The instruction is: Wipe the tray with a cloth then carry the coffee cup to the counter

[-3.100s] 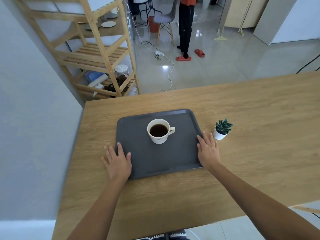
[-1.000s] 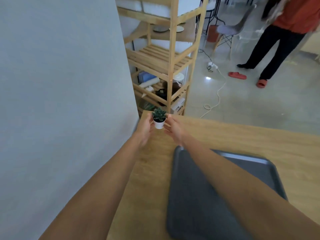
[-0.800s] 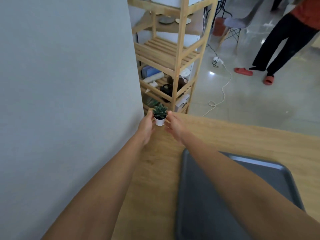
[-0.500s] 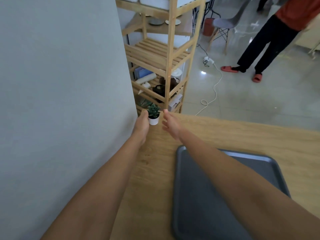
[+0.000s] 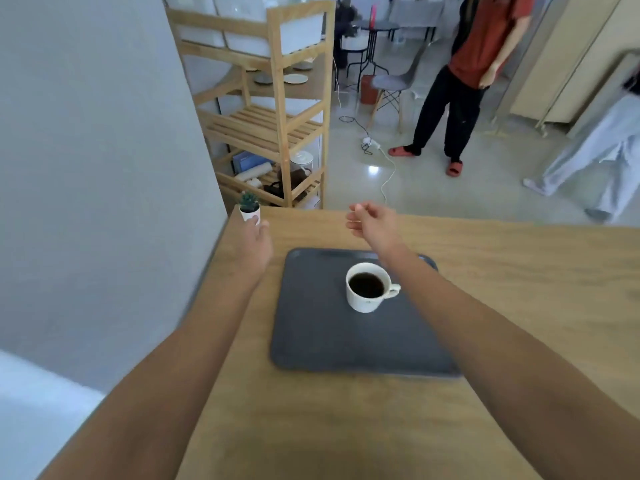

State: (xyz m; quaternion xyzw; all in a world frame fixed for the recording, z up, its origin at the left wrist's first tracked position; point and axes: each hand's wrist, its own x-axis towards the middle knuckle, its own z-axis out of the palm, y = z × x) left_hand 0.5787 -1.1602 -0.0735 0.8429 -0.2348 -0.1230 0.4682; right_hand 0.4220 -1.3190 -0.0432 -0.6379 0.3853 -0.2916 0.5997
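A dark grey tray (image 5: 322, 344) lies on the wooden table (image 5: 519, 271). On it stands a white coffee cup (image 5: 358, 303), full of dark coffee, handle pointing right. My left hand (image 5: 257, 239) reaches to the table's far left corner, its fingertips against a small white plant pot (image 5: 248, 212) that stands there. My right hand (image 5: 374, 223) hovers above the tray's far edge, fingers loosely curled and apart, holding nothing. My right forearm passes just right of the cup. I see no cloth.
A grey wall (image 5: 104, 150) runs along the table's left edge. A wooden shelf rack (image 5: 277, 126) with dishes stands behind the far left corner. A person in a red top (image 5: 464, 81) stands on the tiled floor beyond, near a cable (image 5: 384, 174) and a chair (image 5: 394, 84).
The plant pot went from right of the tray to the far left corner. My right hand has let go of it and pulled back to the right. The view tilted down, showing the cup again.
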